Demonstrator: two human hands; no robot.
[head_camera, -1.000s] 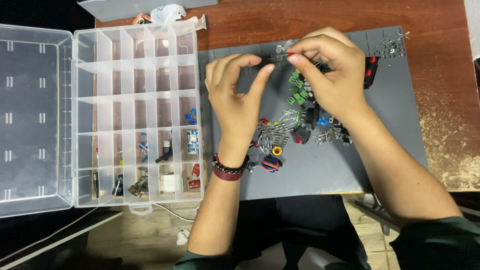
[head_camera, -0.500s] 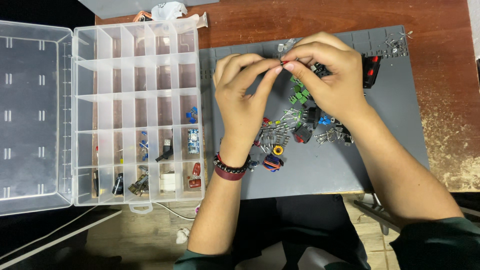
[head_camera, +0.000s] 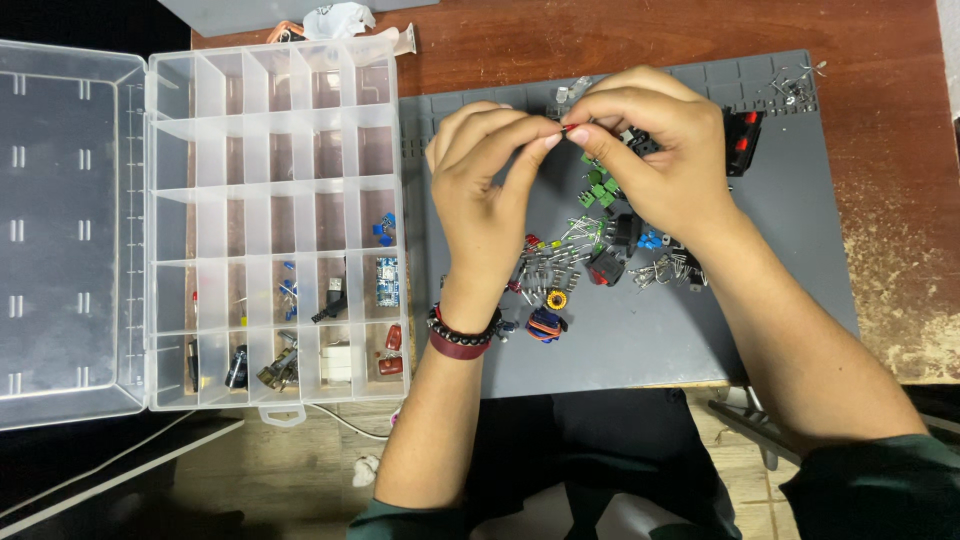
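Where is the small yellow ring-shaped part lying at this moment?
In the head view, the yellow ring part lies on the grey mat, just right of the left hand's wrist and above an orange-and-blue part.

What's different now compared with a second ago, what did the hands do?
Little changed. The left hand and right hand drew their fingertips closer together over the grey mat, pinching a tiny red-tipped part between them. The pile of small components and the open clear organiser box stayed put.
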